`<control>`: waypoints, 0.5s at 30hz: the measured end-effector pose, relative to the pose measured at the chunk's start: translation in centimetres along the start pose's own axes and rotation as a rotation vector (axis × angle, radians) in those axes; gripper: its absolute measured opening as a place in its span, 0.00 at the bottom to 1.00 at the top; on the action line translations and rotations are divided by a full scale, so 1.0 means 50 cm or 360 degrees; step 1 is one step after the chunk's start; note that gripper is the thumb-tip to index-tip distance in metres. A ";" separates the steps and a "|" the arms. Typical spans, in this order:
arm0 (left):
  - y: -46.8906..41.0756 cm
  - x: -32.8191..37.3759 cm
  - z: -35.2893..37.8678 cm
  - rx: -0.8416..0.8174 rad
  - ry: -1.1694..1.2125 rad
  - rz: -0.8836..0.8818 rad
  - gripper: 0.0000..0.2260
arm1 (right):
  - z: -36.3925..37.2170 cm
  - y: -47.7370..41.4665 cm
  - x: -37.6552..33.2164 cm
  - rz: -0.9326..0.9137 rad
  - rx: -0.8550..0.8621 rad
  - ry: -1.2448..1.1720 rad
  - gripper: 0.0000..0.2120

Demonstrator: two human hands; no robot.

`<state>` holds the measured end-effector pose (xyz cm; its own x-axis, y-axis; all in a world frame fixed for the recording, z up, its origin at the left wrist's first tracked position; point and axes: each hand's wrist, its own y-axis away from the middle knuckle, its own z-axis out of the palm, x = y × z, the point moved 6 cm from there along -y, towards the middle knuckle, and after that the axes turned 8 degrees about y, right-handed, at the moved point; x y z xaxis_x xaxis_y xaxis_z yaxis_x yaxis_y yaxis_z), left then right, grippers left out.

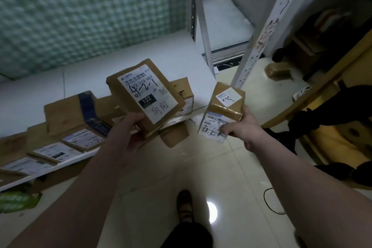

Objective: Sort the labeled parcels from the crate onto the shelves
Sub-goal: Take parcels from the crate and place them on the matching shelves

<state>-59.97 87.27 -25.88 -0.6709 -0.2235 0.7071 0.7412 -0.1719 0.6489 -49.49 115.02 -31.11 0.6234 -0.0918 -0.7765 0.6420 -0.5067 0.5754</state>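
Green-and-white checked wall covering (80, 16) behind a white shelf board (141, 56), all in dim bluish light. At the board's right end, a pale grey perforated metal upright (281, 4); beyond it, yellow-brown wooden furniture (326, 86). Underneath, glossy cream floor tiles (231, 167) with one round bright lamp reflection (211, 210) and a thin black cable (267, 201).

There were two hands, the left hand (130, 130) and the right hand (246, 127). Each held one box, so two were held: the flat parcel (145, 90) and the small parcel (223, 110). On the white shelf (141, 56) five more could be counted. One was the taped box (68, 110) and one was the back box (184, 94) near the right end. Three lay along the front edge: the first parcel (84, 139), the second parcel (54, 152) and the third parcel (24, 165). One floor box (278, 70) lay far off. There were two posts, the thin post (201, 16) and the holed post (259, 32). One shoe (184, 205) showed.
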 end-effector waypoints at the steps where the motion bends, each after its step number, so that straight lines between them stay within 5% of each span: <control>1: -0.016 -0.004 0.007 0.0004 0.0028 -0.0011 0.08 | -0.001 -0.018 0.000 -0.0018 -0.0006 0.0060 0.37; 15: -0.201 -0.059 0.116 -0.0105 0.0392 0.0091 0.11 | 0.048 -0.318 -0.035 -0.0348 -0.0133 0.0592 0.44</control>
<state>-65.57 95.20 -32.84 -0.6080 -0.4600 0.6471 0.7830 -0.2128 0.5845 -61.85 121.18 -39.52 0.5774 0.3324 -0.7458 0.8010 -0.4075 0.4385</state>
